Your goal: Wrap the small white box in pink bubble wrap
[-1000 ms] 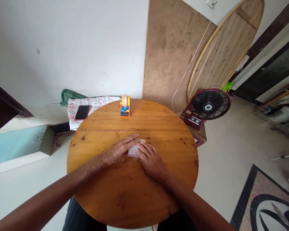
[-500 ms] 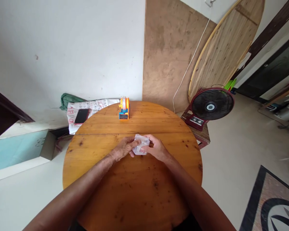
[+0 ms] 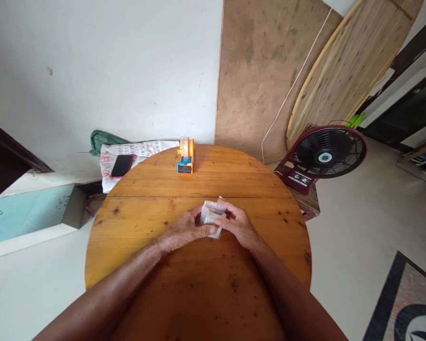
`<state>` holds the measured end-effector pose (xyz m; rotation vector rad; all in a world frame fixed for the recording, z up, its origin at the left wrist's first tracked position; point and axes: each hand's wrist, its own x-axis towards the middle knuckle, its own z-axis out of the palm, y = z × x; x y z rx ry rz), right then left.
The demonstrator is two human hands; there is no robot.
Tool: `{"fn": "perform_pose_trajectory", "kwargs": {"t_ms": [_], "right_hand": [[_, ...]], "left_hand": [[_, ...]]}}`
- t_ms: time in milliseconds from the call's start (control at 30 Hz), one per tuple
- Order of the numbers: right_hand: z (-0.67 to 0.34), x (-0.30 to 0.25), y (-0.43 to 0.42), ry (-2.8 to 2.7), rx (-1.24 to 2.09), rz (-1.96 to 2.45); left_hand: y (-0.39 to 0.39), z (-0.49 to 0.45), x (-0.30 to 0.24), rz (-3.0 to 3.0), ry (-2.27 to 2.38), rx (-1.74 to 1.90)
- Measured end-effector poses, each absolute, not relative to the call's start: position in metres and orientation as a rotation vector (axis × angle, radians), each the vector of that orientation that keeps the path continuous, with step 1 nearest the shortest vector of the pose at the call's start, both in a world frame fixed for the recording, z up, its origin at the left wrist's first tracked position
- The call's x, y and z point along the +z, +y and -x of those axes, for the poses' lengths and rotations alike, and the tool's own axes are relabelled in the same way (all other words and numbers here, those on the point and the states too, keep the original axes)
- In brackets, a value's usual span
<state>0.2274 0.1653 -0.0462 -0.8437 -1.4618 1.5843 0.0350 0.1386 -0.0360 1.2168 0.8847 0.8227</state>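
Observation:
A small whitish packet in bubble-wrap-like plastic (image 3: 210, 211) is held over the middle of the round wooden table (image 3: 156, 182). My left hand (image 3: 188, 228) grips it from the left, thumb lying across its lower front. From the right, my right hand (image 3: 238, 224) closes on it, with the thumb pressed on the front and fingers behind the upper right corner. What is inside the wrapping cannot be made out. Beyond my hands, near the far edge, stands an orange and blue tape dispenser (image 3: 187, 156) carrying a roll of tape.
A phone (image 3: 122, 166) lies on a white printed sack (image 3: 108, 182) past the table's left edge. To the right, a dark red fan (image 3: 324, 156) sits on a wooden stool (image 3: 307, 203). A round wooden tabletop (image 3: 344, 66) leans against the wall behind.
The packet has turned in my hands, and a corner now sticks up at its upper right. My left thumb has slid down to its lower front. The camera view has shifted slightly.

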Motion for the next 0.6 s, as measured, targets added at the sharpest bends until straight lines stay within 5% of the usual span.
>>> {"fn": "perform_pose_trajectory", "kwargs": {"t_ms": [600], "right_hand": [[-0.2255, -0.0456, 0.1609, -1.49, 1.416, 0.985]], "left_hand": [[0.1387, -0.0393, -0.0368, -1.039, 0.824, 0.782]]}}
